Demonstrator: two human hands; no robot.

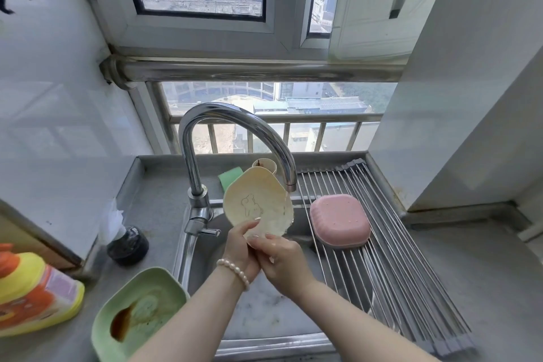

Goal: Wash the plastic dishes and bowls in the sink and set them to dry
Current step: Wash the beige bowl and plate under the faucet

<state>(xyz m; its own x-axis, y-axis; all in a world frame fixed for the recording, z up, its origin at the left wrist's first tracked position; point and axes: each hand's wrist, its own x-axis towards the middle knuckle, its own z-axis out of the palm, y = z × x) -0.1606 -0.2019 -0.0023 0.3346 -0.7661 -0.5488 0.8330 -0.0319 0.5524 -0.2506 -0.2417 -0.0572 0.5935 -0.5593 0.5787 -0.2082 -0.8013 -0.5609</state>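
Both hands hold one cream dish (258,203) tilted under the tap (235,132) over the sink (264,314); left hand (241,247), pearl bracelet at wrist, pinches the lower rim w/ fingers on the face; right hand (279,258) curls round the same edge from below. Risks: wet plastic held only at one edge could slip & drop into the basin; water on the tilted face could splash the desk (152,209). Pink bowl (340,220) sits upturned on the drying rack (390,273); green dish (138,314), brown residue inside, looks unwashed, near the sink's left rim, could get knocked.
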